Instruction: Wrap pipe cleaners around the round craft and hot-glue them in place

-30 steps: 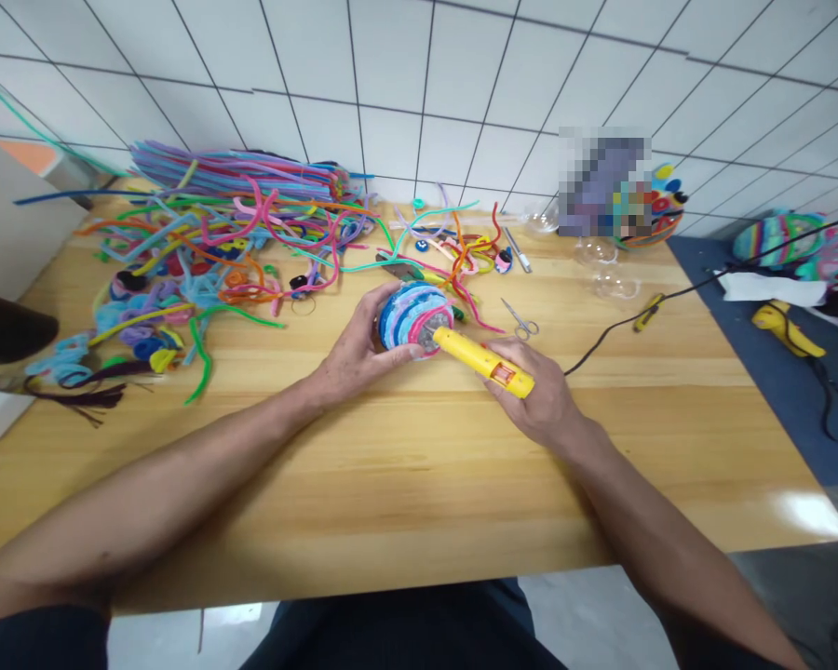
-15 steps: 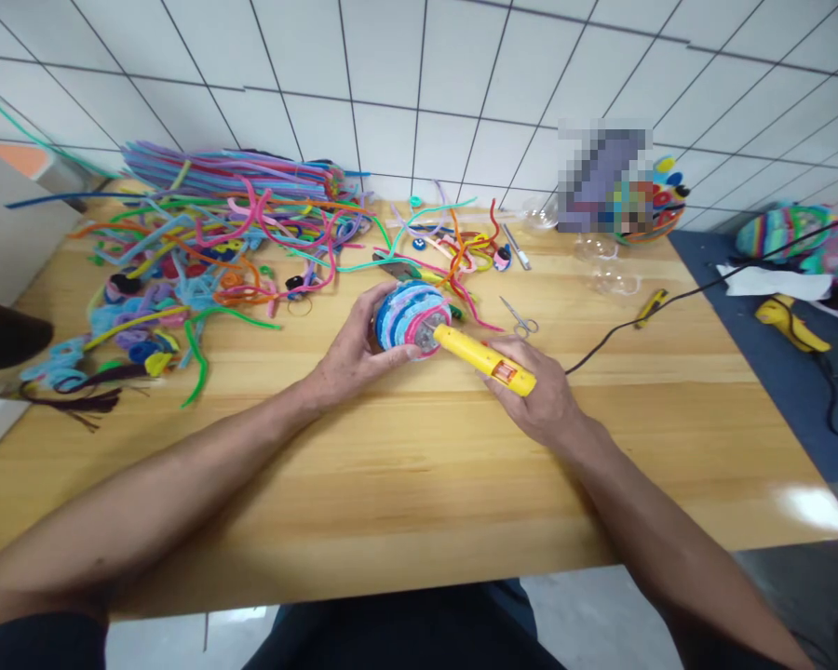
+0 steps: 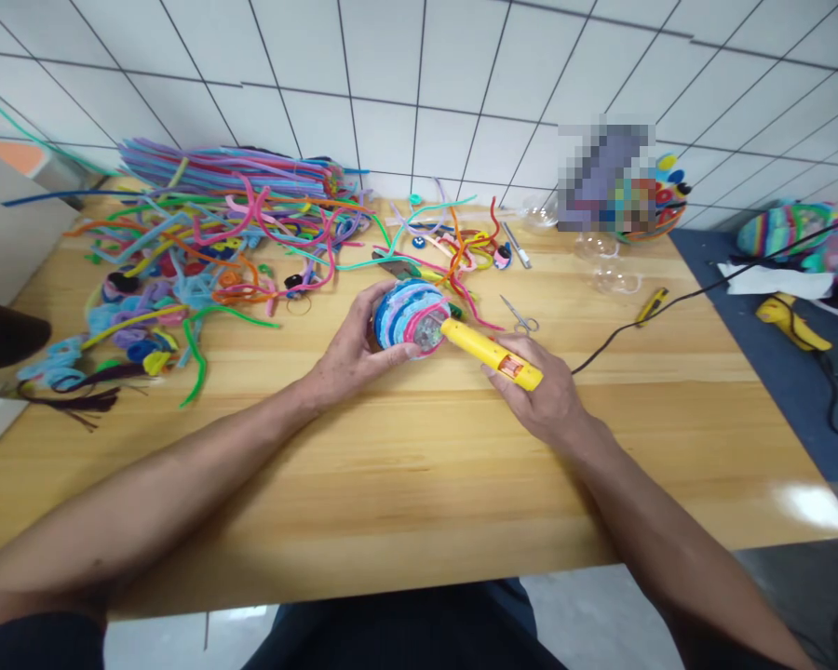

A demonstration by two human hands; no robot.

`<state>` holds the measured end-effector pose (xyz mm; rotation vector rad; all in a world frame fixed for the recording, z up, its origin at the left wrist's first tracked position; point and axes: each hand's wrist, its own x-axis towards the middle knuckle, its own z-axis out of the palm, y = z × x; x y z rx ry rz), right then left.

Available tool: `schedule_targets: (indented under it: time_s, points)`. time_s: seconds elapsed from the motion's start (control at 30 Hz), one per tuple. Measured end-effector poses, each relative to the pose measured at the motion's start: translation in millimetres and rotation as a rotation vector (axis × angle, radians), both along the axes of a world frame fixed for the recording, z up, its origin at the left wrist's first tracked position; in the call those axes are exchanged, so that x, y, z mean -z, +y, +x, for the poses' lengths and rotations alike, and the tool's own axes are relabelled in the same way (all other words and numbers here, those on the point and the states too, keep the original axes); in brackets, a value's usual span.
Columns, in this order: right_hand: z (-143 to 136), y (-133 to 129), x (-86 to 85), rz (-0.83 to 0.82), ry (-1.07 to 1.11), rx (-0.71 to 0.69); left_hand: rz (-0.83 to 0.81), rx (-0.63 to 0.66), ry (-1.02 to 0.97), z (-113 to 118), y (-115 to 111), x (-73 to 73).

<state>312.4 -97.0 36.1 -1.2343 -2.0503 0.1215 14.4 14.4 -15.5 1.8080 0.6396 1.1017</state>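
My left hand [image 3: 355, 358] grips a ball [image 3: 399, 312] wound in blue, light blue, purple and pink pipe cleaner, with a clear patch on the side turned to the right. My right hand [image 3: 541, 381] is closed around a yellow hot glue gun [image 3: 485, 347] with a black cord. The gun's front end points left at the clear patch, close to it; whether the nozzle touches cannot be made out. Behind the ball lie pliers [image 3: 409, 270] with dark jaws, partly under loose pipe cleaners. A small pair of scissors [image 3: 520, 316] rests beyond the glue gun.
A tangle of pipe cleaners [image 3: 202, 251] covers the back left of the wooden table [image 3: 363, 502], with a bundle [image 3: 230, 172] behind it. Clear plastic domes [image 3: 615, 277] and a yellow cutter [image 3: 652, 307] lie at right. The glue gun's cord [image 3: 614, 335] crosses the right side.
My right hand has drawn the glue gun slightly right and down, away from the ball. My left hand keeps its hold on the ball in nearly the same place.
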Motion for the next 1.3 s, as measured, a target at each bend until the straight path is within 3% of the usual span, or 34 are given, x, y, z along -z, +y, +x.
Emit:
schedule_targets:
  time_s: [1.3]
  points:
    - [1.8,-5.4,-3.4,-0.022,-0.016,0.068,-0.025,-0.011,-0.013,1.4,-1.5,-0.4]
